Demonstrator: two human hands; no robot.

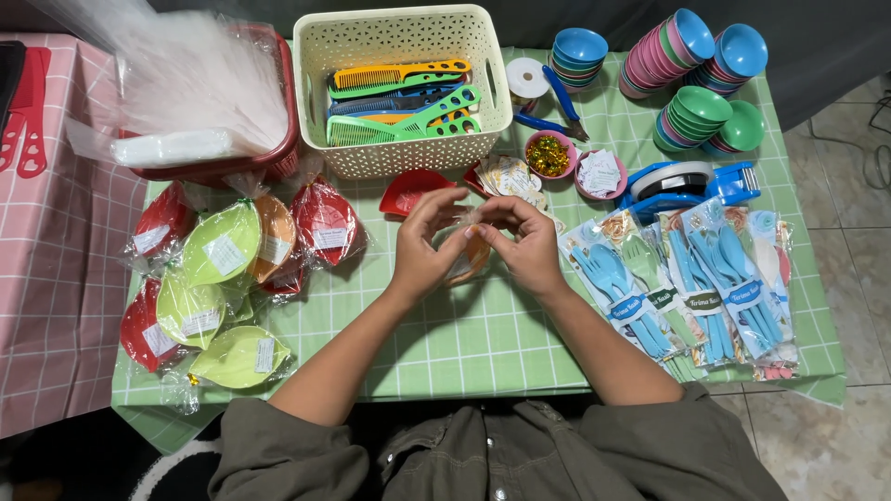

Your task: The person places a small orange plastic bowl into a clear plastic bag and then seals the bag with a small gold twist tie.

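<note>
My left hand (422,246) and my right hand (524,243) meet over the middle of the green checked tablecloth (445,343). Between them they pinch the twisted top of a clear plastic bag with an orange bowl (470,255) inside. Most of the bowl is hidden by my fingers. A red leaf-shaped dish (408,190) lies just beyond my left hand.
Bagged green, orange and red dishes (223,278) pile up at the left. A cream basket (401,46) with combs stands at the back, a red tray of clear bags (204,102) left of it. Packed blue and green cutlery sets (691,278), a blue tape dispenser (687,181) and stacked bowls (691,70) fill the right.
</note>
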